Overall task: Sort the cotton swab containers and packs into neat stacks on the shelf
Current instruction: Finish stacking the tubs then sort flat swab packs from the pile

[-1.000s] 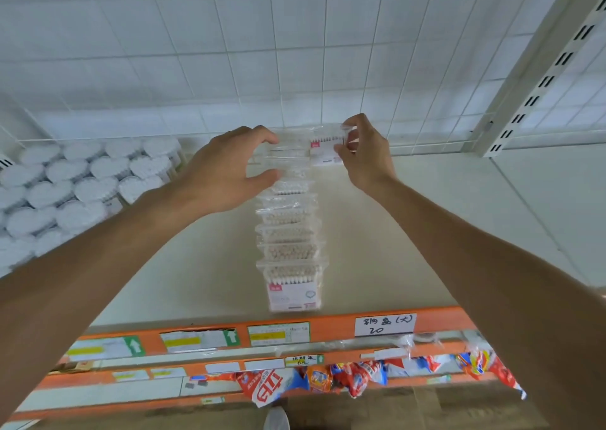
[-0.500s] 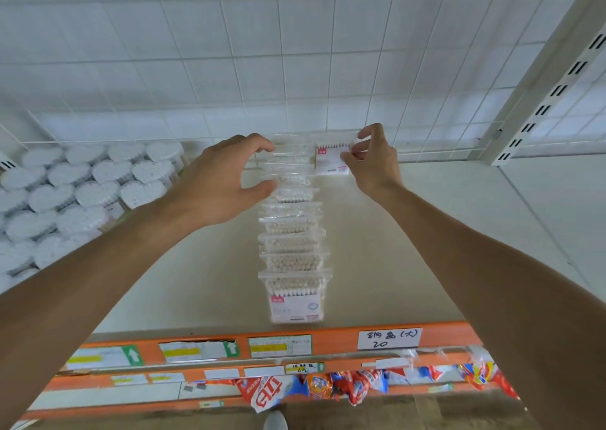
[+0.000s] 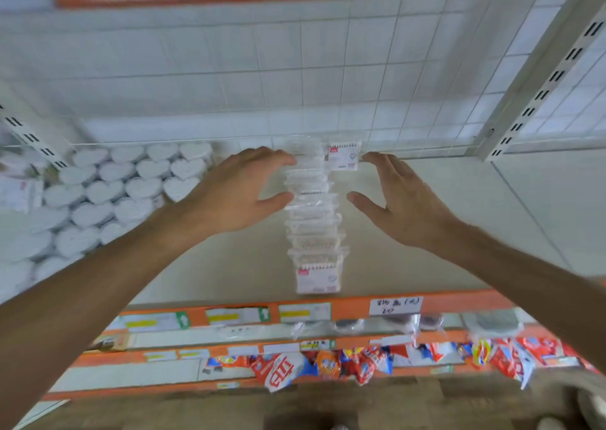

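Both hands are released, fingers spread and holding nothing. The left hand (image 3: 236, 193) touches the left side of the row of packs (image 3: 313, 219) on the shelf (image 3: 426, 272); the right hand (image 3: 398, 200) hovers just right of it. One pack (image 3: 343, 155) stands beyond the right fingertips, and heart tubs (image 3: 108, 193) sit well left.

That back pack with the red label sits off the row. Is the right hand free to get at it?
Probably yes. The right hand is open and holds nothing, its fingertips close beside the back pack, with only bare shelf between them and nothing in the way.
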A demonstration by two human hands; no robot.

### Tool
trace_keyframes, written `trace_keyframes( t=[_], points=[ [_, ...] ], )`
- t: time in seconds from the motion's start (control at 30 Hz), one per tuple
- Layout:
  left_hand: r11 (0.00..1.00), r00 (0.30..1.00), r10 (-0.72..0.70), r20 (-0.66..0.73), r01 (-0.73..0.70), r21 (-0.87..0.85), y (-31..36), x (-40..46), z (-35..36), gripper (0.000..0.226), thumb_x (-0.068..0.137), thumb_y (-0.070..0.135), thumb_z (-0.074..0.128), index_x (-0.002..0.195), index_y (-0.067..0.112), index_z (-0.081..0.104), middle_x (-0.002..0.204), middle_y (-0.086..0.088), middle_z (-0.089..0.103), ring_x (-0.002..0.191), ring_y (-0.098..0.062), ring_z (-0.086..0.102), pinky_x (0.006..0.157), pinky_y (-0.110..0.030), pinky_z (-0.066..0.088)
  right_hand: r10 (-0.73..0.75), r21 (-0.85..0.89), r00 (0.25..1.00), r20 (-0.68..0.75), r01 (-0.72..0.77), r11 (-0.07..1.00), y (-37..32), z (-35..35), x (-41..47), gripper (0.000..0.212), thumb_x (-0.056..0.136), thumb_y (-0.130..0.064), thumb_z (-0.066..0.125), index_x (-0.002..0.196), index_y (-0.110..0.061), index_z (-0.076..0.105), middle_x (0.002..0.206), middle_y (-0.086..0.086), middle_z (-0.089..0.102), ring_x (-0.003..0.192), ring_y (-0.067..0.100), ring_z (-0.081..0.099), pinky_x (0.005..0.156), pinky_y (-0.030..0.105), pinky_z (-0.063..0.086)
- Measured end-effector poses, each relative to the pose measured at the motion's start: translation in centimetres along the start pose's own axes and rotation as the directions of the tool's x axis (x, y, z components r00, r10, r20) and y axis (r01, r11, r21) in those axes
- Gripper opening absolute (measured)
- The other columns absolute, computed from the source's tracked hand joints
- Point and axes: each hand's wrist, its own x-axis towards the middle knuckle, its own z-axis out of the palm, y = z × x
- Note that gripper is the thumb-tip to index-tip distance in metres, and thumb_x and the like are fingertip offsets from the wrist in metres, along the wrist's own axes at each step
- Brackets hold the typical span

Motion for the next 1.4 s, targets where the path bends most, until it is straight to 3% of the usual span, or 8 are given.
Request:
trace_keyframes(
  t=[0.1, 0.2, 0.37, 0.6, 0.77, 0.93, 1.1, 1.4],
  points=[
    [0.998, 0.997, 0.069, 0.021, -0.069, 0.009, 0.9, -1.7, -1.4, 0.052, 0.096, 0.043, 0.059, 0.144, 0.025, 0.048, 0.142, 0.003, 0.054, 0.132, -0.018, 0.048, 0.109, -0.033, 0.037, -0.079, -0.072, 0.996, 0.033, 0.081, 0.994, -3.5, -1.1, -2.4, 0.069, 0.097, -0.050, 0.052, 0.147, -0.005, 0.037, 0.150, 0.012, 0.043, 0.136, 0.031, 0.042, 0.112, 0.037, 0.033],
    [0.981, 0.983, 0.181, 0.042, -0.184, 0.069, 0.3, -6.0, -2.5, 0.053, 0.096, 0.048, 0.050, 0.141, 0.020, 0.053, 0.139, -0.002, 0.057, 0.128, -0.018, 0.049, 0.108, -0.025, 0.031, -0.136, -0.093, 0.989, 0.049, 0.140, 0.986, -8.1, -0.6, -4.3, 0.074, 0.097, -0.057, 0.043, 0.150, -0.004, 0.036, 0.154, 0.014, 0.040, 0.141, 0.030, 0.038, 0.117, 0.041, 0.032],
    [0.952, 0.973, 0.226, 0.052, -0.232, 0.199, -4.9, -15.6, -5.0, 0.057, 0.097, 0.053, 0.041, 0.143, 0.022, 0.054, 0.141, -0.008, 0.057, 0.133, -0.024, 0.051, 0.108, -0.030, 0.032, -0.240, -0.119, 0.966, 0.092, 0.250, 0.961, -17.4, 3.0, -5.1, 0.081, 0.095, -0.064, 0.032, 0.149, -0.004, 0.037, 0.155, 0.015, 0.039, 0.144, 0.029, 0.035, 0.117, 0.044, 0.035],
    [0.969, 0.997, 0.080, -0.002, -0.077, 0.234, -16.9, -32.4, -11.8, 0.059, 0.098, 0.055, 0.040, 0.146, 0.023, 0.051, 0.147, -0.008, 0.053, 0.139, -0.024, 0.046, 0.112, -0.031, 0.030, -0.375, -0.071, 0.916, 0.143, 0.387, 0.919, -35.1, 10.9, -3.5, 0.081, 0.093, -0.062, 0.033, 0.149, -0.003, 0.039, 0.154, 0.017, 0.040, 0.144, 0.031, 0.036, 0.115, 0.045, 0.036],
    [0.961, 0.991, -0.130, -0.039, 0.136, 0.242, -25.1, -45.0, -16.0, 0.058, 0.098, 0.056, 0.040, 0.148, 0.027, 0.047, 0.149, -0.006, 0.051, 0.142, -0.024, 0.042, 0.109, -0.042, 0.041, -0.499, 0.003, 0.844, 0.196, 0.509, 0.861, -47.6, 17.3, -1.1, 0.082, 0.097, -0.067, 0.030, 0.157, -0.012, 0.021, 0.164, 0.009, 0.020, 0.152, 0.023, 0.017, 0.122, 0.044, 0.024],
    [0.928, 0.952, -0.283, -0.112, 0.302, 0.218, -31.0, -53.4, -18.7, 0.058, 0.099, 0.056, 0.039, 0.149, 0.028, 0.045, 0.148, -0.008, 0.051, 0.142, -0.024, 0.043, 0.111, -0.040, 0.040, -0.537, 0.077, 0.805, 0.254, 0.536, 0.840, -56.0, 22.2, 1.4, 0.078, 0.101, -0.060, 0.036, 0.160, -0.015, 0.012, 0.167, 0.004, 0.011, 0.154, 0.018, 0.007, 0.125, 0.040, 0.016],
    [0.904, 0.923, -0.373, -0.095, 0.385, 0.184, -37.5, -57.1, -19.0, 0.058, 0.100, 0.059, 0.036, 0.152, 0.033, 0.037, 0.150, -0.007, 0.049, 0.144, -0.023, 0.039, 0.112, -0.047, 0.040, -0.530, 0.119, 0.798, 0.287, 0.519, 0.846, -61.4, 26.7, 5.9, 0.079, 0.100, -0.062, 0.035, 0.160, -0.016, 0.011, 0.167, 0.003, 0.009, 0.154, 0.017, 0.005, 0.125, 0.039, 0.013],
    [0.892, 0.902, -0.426, -0.069, 0.432, 0.132, -49.7, -56.9, -20.3, 0.059, 0.098, 0.057, 0.040, 0.148, 0.028, 0.047, 0.147, -0.007, 0.053, 0.141, -0.023, 0.044, 0.107, -0.050, 0.045, -0.544, 0.138, 0.783, 0.302, 0.528, 0.838, -68.7, 33.9, 15.8, 0.073, 0.101, -0.053, 0.043, 0.157, -0.011, 0.020, 0.162, 0.010, 0.022, 0.151, 0.025, 0.018, 0.122, 0.044, 0.023]
  ],
)
